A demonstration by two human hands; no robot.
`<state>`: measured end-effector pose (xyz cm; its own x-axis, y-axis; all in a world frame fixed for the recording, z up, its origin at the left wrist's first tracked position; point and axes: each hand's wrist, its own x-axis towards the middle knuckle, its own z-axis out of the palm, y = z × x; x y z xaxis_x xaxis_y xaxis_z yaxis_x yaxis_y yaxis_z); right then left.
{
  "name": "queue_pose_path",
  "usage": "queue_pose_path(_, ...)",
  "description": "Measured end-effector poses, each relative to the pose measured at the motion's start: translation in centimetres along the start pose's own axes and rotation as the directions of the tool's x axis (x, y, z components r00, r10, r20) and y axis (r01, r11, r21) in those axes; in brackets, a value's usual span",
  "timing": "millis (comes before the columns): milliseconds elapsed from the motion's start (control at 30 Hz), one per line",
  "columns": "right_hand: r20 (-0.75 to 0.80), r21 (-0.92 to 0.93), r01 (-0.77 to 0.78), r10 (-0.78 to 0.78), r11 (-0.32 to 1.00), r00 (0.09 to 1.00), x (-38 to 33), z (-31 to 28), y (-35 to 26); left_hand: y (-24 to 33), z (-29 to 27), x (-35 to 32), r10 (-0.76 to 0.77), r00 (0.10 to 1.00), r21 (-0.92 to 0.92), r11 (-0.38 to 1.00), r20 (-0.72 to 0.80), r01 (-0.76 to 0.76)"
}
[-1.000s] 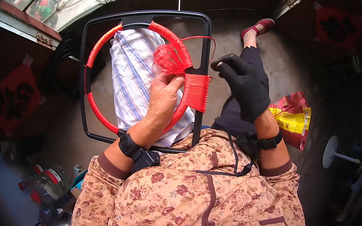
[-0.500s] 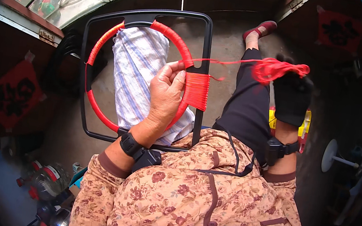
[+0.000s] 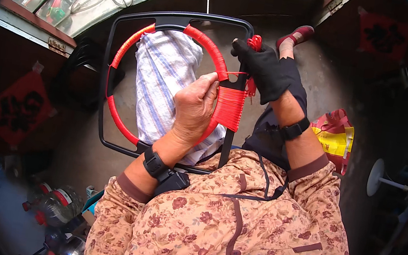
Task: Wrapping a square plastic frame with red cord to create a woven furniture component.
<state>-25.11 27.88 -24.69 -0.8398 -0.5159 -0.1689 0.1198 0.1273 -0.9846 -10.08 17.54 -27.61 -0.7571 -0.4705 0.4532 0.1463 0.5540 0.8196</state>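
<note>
Even tension seemed key
I saw the left hand (image 3: 192, 109) pinching the red-wrapped ring (image 3: 208, 43), the right hand's (image 3: 267, 72) grip curled around bunched cord (image 3: 254, 42).

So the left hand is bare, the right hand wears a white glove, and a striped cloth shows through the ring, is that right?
Not quite: the right hand wears a black glove, not a white one, as the head view shows. The left hand is bare, and a striped cloth shows through the ring.
</note>
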Motion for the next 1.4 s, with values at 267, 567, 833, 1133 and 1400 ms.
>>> queue_pose_path(267,-0.184,-0.109,0.129,-0.148,0.986,0.972,-0.1,1.5,2.3,0.0,0.5,0.2,-0.162,0.987,-0.068,0.984,0.006,0.162)
queue_pose_path(567,0.323,-0.128,-0.181,0.213,0.975,0.922,-4.4,-4.8,-2.1,0.3,0.2,0.6,-0.440,0.868,-0.598,0.639,0.231,0.483)
queue_pose_path(833,0.139,0.102,-0.290,0.275,0.952,0.951,-7.5,-9.1,2.9,0.2,0.3,0.6,-0.452,0.823,-0.624,0.545,0.343,0.560)
queue_pose_path(1133,0.175,0.659,-0.068,-0.065,0.749,0.982,-9.0,-5.1,-1.7,0.0,0.1,0.4,-0.472,0.769,-0.604,0.483,0.430,0.634)
queue_pose_path(1400,0.356,0.471,-0.019,-0.171,0.882,0.919,-10.8,-6.4,-3.8,-0.5,0.1,0.4,-0.443,0.758,-0.649,0.403,0.479,0.645)
